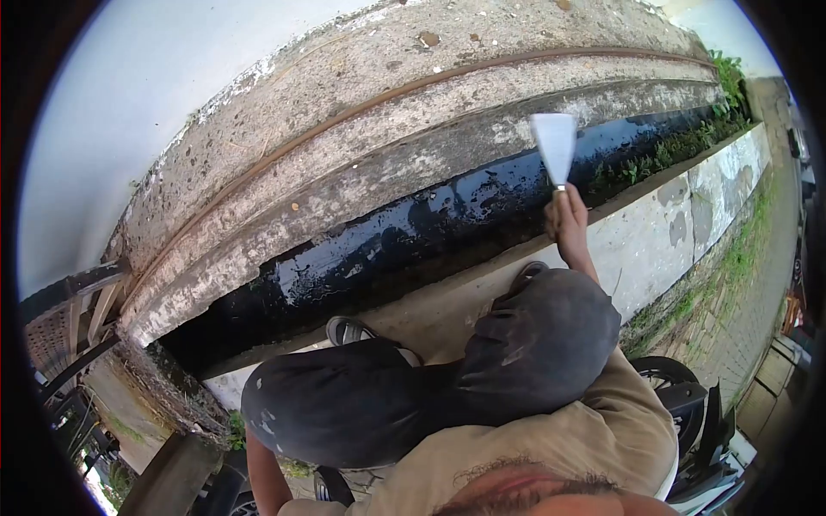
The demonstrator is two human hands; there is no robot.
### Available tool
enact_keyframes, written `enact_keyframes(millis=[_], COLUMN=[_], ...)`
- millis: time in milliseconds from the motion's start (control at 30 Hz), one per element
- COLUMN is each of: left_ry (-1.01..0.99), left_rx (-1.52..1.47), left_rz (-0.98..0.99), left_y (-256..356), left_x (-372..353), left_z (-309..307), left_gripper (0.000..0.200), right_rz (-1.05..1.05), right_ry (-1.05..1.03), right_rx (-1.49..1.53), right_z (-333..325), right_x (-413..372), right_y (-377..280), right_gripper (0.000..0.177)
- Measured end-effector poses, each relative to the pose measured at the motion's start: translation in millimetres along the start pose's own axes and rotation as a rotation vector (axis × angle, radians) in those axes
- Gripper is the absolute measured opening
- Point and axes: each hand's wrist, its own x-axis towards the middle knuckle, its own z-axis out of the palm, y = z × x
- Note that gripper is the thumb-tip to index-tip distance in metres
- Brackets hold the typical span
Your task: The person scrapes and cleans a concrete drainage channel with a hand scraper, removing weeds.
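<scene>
My right hand (568,221) is closed around the handle of a scraper (555,146) with a wide, pale, flaring blade. The blade points away from me, in front of the worn concrete ledge (404,168) and over the dark drain channel (430,224). Along the ledge the paint is patchy and flaking. My left hand is out of sight; only the left forearm (265,473) shows, beside my left knee at the bottom.
A low, pale wall (658,232) borders the channel's near side. Green plants (658,163) grow at its far right end. Parked motorbike parts (680,396) stand behind me at right. A wooden frame (90,297) is at far left.
</scene>
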Motion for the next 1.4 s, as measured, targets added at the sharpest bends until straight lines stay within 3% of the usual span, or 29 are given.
enact_keyframes(millis=[100,133,167,233,267,333,400,467,500,533,600,633,667,700,733,800,833,933,1100,1200,1267,1300,1333,1400], left_ry=[0.181,0.467,0.818,0.799,0.912,1.017,1.208,1.172,1.126,1.212,1.277,1.276,1.23,1.177,1.178,1.126,1.163,1.286,1.433,1.446,1.424,1.312,1.289,1.065], left_rx=[0.157,0.308,0.501,0.257,0.211,0.112,0.009,0.009,0.019,-0.017,-0.06,-0.056,-0.029,-0.005,-0.013,0.166,0.103,-0.05,-0.081,-0.218,-0.295,-0.487,-0.475,-0.819], left_rz=[0.167,0.418,0.602,0.826,0.899,0.933,0.813,0.772,0.731,0.728,0.637,0.613,0.764,0.906,0.859,0.971,0.909,0.789,0.63,0.392,0.082,-0.082,-0.211,-0.296], left_y=[37.6,43.0,48.3,52.0,62.8,86.6,110.2,126.0,132.2,142.0,162.5,162.1,163.2,163.4,162.1,152.3,143.0,107.5,42.8,4.8,-18.5,-30.8,-53.6,-76.1], left_x=[28.7,31.2,33.7,59.2,60.8,71.2,87.0,110.0,119.9,122.6,117.6,118.7,120.5,121.0,118.8,113.4,111.8,117.4,126.5,134.8,132.4,131.6,140.0,113.2], left_z=[-69.2,-77.3,-85.3,-98.9,-109.6,-117.6,-114.4,-96.6,-86.0,-75.9,-70.6,-73.9,-76.2,-75.9,-76.8,-85.2,-90.0,-102.5,-102.7,-82.7,-68.4,-58.7,-39.3,-22.0], left_gripper=[0.036,0.042,0.049,0.047,0.046,0.049,0.054,0.059,0.063,0.069,0.065,0.065,0.061,0.058,0.058,0.051,0.049,0.053,0.033,0.03,0.03,0.033,0.029,0.023], right_rz=[0.142,0.168,0.166,0.15,0.108,-0.056,-0.09,-0.151,-0.055,0.046,0.027,0.096,0.161,0.145,0.113,-0.052,-0.046,-0.059,-0.222,-0.283,-0.109,-0.182,-0.298,-0.481], right_ry=[-0.368,-0.535,-0.531,-0.43,-0.329,-0.373,-0.438,-0.507,-0.384,-0.263,-0.234,-0.291,-0.357,-0.469,-0.655,-0.937,-0.98,-0.747,-0.888,-0.967,-0.976,-1.076,-1.205,-1.459], right_rx=[-0.092,-0.102,-0.107,-0.163,-0.113,0.022,-0.025,-0.075,-0.046,-0.013,0.04,-0.041,-0.133,-0.254,-0.337,-0.627,-0.624,-0.348,-0.523,-0.626,-0.656,-0.757,-0.811,-0.787], right_z=[40.3,49.3,59.0,74.1,79.5,85.5,87.2,86.7,87.8,90.5,88.9,94.7,99.1,102.1,106.6,123.3,127.9,138.6,186.2,215.6,226.1,231.6,239.7,248.4], right_x=[-31.6,-40.7,-45.3,-49.8,-48.7,-46.0,-42.6,-32.7,-30.3,-30.0,-24.8,-28.7,-30.9,-33.8,-37.0,-36.2,-33.4,-12.7,-3.7,-16.5,-19.5,-19.3,-23.5,-17.4], right_y=[7.6,11.8,7.6,-7.1,-11.9,-17.9,-13.1,-15.2,-16.0,-14.3,8.6,8.2,6.2,21.8,23.6,5.4,11.3,21.3,-8.2,-7.3,15.7,23.7,21.7,31.0], right_gripper=[0.021,0.021,0.021,0.021,0.022,0.021,0.02,0.018,0.018,0.017,0.02,0.021,0.022,0.024,0.023,0.021,0.021,0.02,0.019,0.02,0.024,0.03,0.031,0.028])
